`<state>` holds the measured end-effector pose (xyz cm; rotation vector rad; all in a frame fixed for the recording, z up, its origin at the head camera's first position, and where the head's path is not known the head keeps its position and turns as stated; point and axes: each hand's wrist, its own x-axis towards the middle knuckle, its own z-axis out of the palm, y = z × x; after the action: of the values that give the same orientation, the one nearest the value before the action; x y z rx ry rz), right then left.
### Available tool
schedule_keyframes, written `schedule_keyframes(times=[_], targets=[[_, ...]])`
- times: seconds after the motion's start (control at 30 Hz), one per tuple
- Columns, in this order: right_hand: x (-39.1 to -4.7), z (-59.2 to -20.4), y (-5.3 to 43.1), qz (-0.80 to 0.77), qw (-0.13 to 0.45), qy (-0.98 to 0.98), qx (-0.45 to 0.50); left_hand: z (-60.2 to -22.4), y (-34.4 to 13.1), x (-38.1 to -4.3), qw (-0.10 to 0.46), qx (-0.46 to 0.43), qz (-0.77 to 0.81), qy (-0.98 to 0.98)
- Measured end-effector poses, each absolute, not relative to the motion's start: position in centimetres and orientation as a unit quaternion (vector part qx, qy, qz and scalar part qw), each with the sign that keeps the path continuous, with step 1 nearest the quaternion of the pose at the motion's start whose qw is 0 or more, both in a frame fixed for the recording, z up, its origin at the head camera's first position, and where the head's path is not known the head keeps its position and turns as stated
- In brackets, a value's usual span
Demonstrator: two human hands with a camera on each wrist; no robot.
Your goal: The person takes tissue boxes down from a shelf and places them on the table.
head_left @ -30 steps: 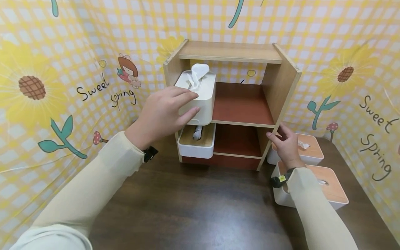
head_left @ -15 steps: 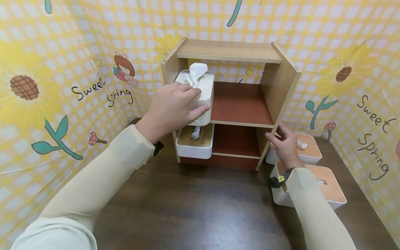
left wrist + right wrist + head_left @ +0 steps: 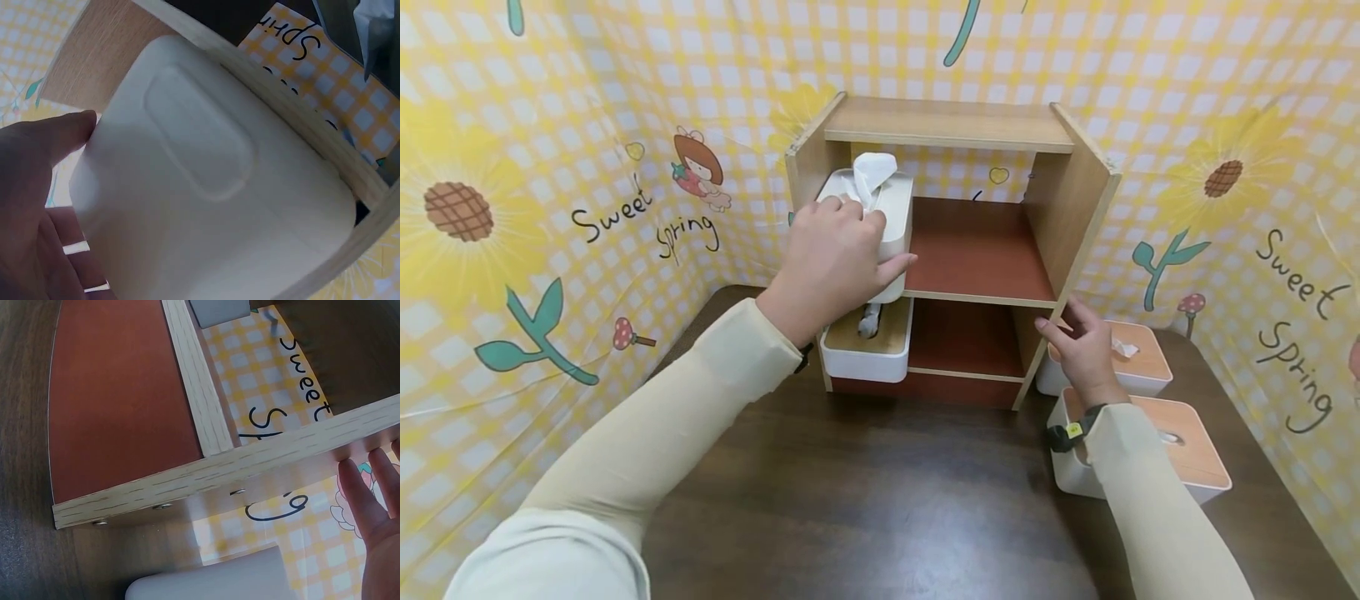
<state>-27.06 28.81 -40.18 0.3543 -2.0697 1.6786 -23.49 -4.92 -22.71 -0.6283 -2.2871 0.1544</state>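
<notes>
On the left of the cabinet's upper shelf stands a white tissue box (image 3: 896, 205) with a tissue poking from its lid. My left hand (image 3: 835, 258) reaches over it, fingers bent across the top and thumb against its right front edge. The left wrist view shows the box's white front (image 3: 212, 212) close up, thumb at its edge; some fingertips are hidden. Over on the right, my right hand (image 3: 1086, 350) grips the side panel of the wooden cabinet (image 3: 1078, 208). Fingers (image 3: 359, 490) touch the panel's outer face in the right wrist view, where the thumb does not show.
Directly below, a white tissue box with a wooden lid (image 3: 867, 364) sits on the lower shelf's left. Right of the cabinet, two similar boxes stand on the dark table (image 3: 880, 483): a rear box (image 3: 1142, 354) and a front box (image 3: 1187, 433). Patterned cloth (image 3: 625, 83) surrounds the table.
My left hand has moved rightward over the white tissue box, its fingers bending onto the lid and thumb reaching the right edge. The right hand keeps its place. The view shifts slightly.
</notes>
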Motion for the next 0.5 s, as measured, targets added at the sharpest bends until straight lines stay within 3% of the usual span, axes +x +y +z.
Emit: schedule_keyframes(times=[0.5], targets=[[-26.9, -40.2, 28.9, 0.607, 0.212, -0.755, 0.128, -23.9, -2.1, -23.1, 0.335, -0.138, 0.105, -0.926]])
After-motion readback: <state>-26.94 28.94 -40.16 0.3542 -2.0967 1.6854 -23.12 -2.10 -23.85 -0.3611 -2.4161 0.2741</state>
